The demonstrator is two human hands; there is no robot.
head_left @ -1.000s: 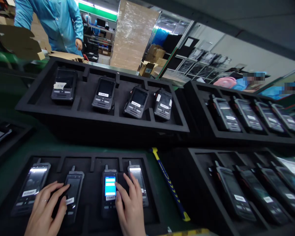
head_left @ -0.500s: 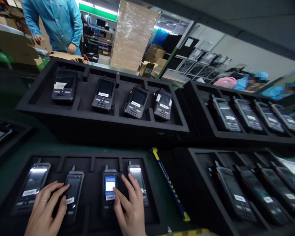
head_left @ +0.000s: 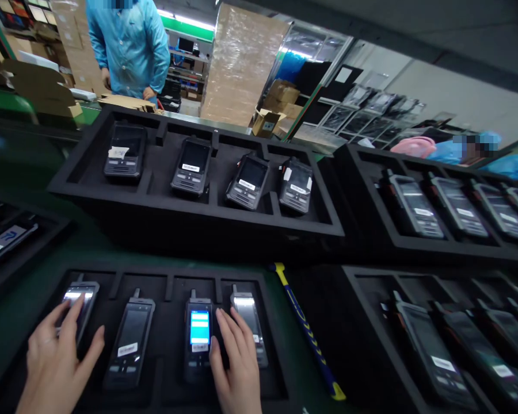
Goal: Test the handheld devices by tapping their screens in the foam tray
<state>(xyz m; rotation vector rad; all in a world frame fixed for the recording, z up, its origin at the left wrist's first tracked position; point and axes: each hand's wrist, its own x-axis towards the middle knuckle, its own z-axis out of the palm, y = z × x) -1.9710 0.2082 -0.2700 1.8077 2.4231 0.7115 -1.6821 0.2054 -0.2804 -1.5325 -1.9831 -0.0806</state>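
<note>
In front of me lies a black foam tray with several handheld radio-phones in its slots. My left hand is open, fingers spread over the leftmost radio-phone and partly covering it. Right of that hand, a dark-screened radio-phone with a white label lies untouched. The third radio-phone has a lit blue and white screen. My right hand is open beside its right edge, with fingers extended between it and the rightmost radio-phone. Whether the fingertips touch either device is unclear.
A raised black tray with more devices stands behind. Stacked trays hold others at right. A yellow and blue tool lies in the gap. Another tray is at left. A person in a blue coat stands across the bench.
My left hand has moved left from the second radio-phone to the leftmost one. My right index finger has left the lit screen, which now shows a different layout. The view has shifted slightly left.
</note>
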